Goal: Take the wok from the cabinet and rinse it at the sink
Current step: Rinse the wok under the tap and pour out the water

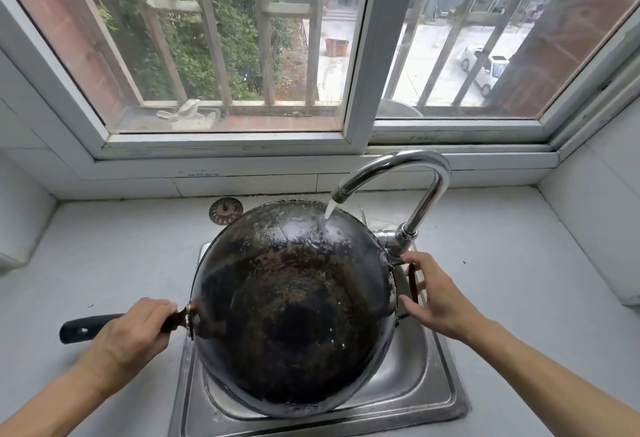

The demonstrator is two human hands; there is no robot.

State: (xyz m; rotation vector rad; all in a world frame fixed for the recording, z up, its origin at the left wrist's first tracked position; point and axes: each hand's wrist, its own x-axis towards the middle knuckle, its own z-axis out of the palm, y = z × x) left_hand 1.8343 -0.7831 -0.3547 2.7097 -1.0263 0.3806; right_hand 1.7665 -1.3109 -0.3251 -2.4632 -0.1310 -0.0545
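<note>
- Wok (294, 312) is over the sink (446, 398), turned so its dark outer bottom faces me; it covers most of the basin.
- My left hand (133, 331) is wrapped around the wok's long black handle (86, 327), close to where the handle meets the rim. The handle end sticks out left over the table (104, 263).
- My right hand (434, 293) is at the wok's right edge, by the small loop handle (412, 284). Fingers are spread and only loosely bent, thumb lower against the rim area. I can't tell if it actually grips the loop or just steadies it.
- So the wok sits between my two hands, left one on the far-left handle, right one at the opposite rim.
- Faucet (408, 173) arches over from the right; water stream (329, 215) hits the far upper part of the wok's underside and spreads in a wet patch.
- Sink strainer (225, 211) lies on the table behind the wok, just left of the faucet spout.
- Window (363, 55) with bars runs along the back wall.
</note>
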